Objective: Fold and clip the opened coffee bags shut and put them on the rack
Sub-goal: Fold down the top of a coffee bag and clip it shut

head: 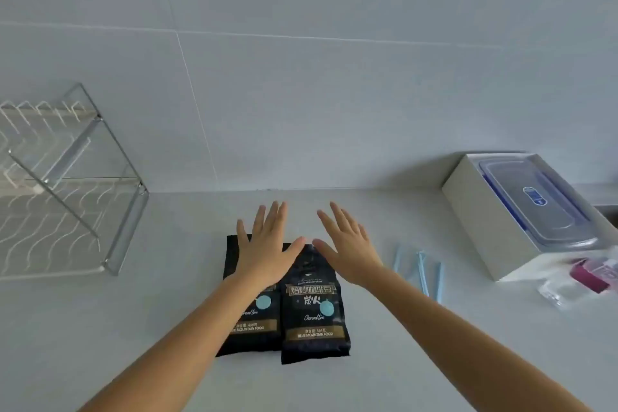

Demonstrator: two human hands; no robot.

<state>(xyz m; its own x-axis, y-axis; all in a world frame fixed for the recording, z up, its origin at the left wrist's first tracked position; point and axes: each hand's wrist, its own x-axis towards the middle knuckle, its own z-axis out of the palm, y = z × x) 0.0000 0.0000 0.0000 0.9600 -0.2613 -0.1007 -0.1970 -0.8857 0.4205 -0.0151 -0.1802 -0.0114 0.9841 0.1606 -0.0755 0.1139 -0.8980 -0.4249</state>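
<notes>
Two black coffee bags lie flat side by side on the white counter, the right bag (314,314) overlapping the left bag (249,321). My left hand (267,246) hovers flat with fingers spread over the top of the left bag, hiding that bag's upper part. Beside it, my right hand (347,246) is spread flat above the right bag's top edge. Neither hand holds anything. Several light blue clips (424,274) lie on the counter to the right of the bags. A clear acrylic rack (77,177) with white wire shelves stands at the left.
A white box (481,221) holding a lidded plastic container (535,201) with blue clasps sits at the right by the wall. A clear plastic bag with a magenta item (588,274) lies in front of it. The tiled wall rises behind the counter.
</notes>
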